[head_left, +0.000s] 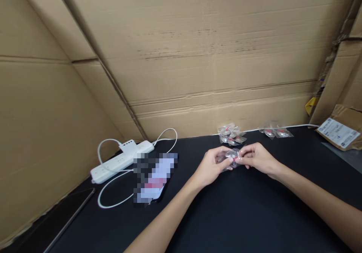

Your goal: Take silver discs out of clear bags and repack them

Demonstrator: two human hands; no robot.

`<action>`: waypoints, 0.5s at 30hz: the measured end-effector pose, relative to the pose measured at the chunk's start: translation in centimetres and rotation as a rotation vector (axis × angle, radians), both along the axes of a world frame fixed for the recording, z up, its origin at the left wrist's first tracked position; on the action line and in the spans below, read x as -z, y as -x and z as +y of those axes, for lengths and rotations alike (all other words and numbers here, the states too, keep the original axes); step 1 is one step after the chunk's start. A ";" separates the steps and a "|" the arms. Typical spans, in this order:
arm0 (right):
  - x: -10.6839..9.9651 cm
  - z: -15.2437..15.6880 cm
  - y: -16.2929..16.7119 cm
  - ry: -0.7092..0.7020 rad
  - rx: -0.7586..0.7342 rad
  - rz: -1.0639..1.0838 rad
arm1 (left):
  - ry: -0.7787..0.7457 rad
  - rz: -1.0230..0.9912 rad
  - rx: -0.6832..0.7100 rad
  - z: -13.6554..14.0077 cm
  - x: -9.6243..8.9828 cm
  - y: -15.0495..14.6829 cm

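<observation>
Between my two hands is a small clear plastic packet (232, 155) with a shiny silvery round item and a red strip in it; its exact kind is not plain. My left hand (212, 165) is closed on the packet's left side, thumb lying across the front. From the right, my right hand (256, 158) pinches the packet near the red strip. Just beyond my hands lies a heap of similar clear packets (230, 134), each with silvery pieces and red bits. Farther right are a few more such packets (275, 132) by the cardboard wall.
A white power strip (121, 162) with a charger and looping white cables lies at left, beside a blurred-out phone (158, 177). A dark flat panel (68, 219) is at front left. A labelled cardboard package (341, 128) stands right. Cardboard walls (198, 57) enclose the black table (240, 215).
</observation>
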State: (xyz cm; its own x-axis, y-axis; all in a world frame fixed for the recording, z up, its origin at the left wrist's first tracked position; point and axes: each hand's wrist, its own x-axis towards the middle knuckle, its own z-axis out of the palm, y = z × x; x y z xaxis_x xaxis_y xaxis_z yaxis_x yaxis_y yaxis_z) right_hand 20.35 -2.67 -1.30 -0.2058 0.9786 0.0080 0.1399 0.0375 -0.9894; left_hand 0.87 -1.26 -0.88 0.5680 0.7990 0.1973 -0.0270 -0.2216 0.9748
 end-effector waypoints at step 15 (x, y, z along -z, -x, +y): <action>-1.0 -0.3 -0.3 0.004 -0.022 0.036 | 0.193 -0.202 -0.069 -0.7 0.0 -0.9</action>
State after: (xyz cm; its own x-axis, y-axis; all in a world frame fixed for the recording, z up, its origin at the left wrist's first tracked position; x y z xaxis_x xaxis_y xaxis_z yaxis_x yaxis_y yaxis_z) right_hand 20.69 -2.93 -0.32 -0.2268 0.9739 0.0121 0.1034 0.0364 -0.9940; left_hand 1.80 -1.98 -0.92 0.4753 0.8683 0.1416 -0.2166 -0.0405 0.9754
